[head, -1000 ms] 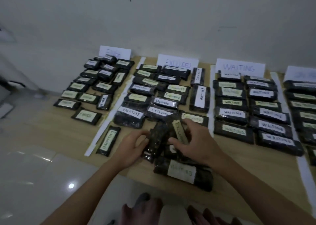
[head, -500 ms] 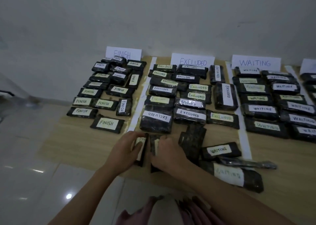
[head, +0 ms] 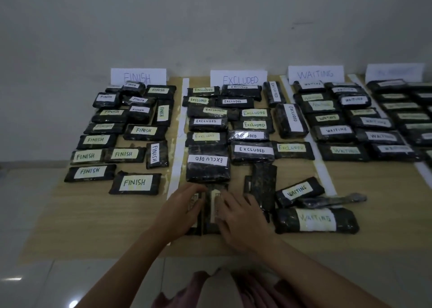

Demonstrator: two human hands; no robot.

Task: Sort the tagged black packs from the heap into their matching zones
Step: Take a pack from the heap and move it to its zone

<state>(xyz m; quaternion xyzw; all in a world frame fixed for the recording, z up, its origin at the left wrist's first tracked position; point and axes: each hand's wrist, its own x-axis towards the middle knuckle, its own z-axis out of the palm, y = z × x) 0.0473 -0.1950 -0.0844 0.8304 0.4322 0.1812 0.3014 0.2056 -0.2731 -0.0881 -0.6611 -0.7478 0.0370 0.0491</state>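
Two black packs lie side by side at the front of the EXCLUDED zone [head: 238,79], just below a big upside-down EXCLUDED pack [head: 207,167]. My left hand [head: 180,210] covers the left pack [head: 196,228]. My right hand [head: 243,222] has its fingers on the right pack [head: 211,205], whose pale tag is partly hidden. What is left of the heap lies to the right: a face-down pack [head: 263,186], a tilted WAITING pack [head: 298,190], a thin pack [head: 332,200] and a large WAITING pack [head: 315,220].
Rows of sorted packs fill the FINISH zone [head: 138,76], the EXCLUDED zone and the WAITING zone [head: 315,74], split by white tape strips [head: 177,144]. A fourth zone with a blurred sign [head: 395,72] is at the far right. The wooden board [head: 93,226] rests on floor tiles.
Both hands moved left from the heap with a pack each and brought them down flat in front of the EXCLUDED column. The heap has spread out to the right.
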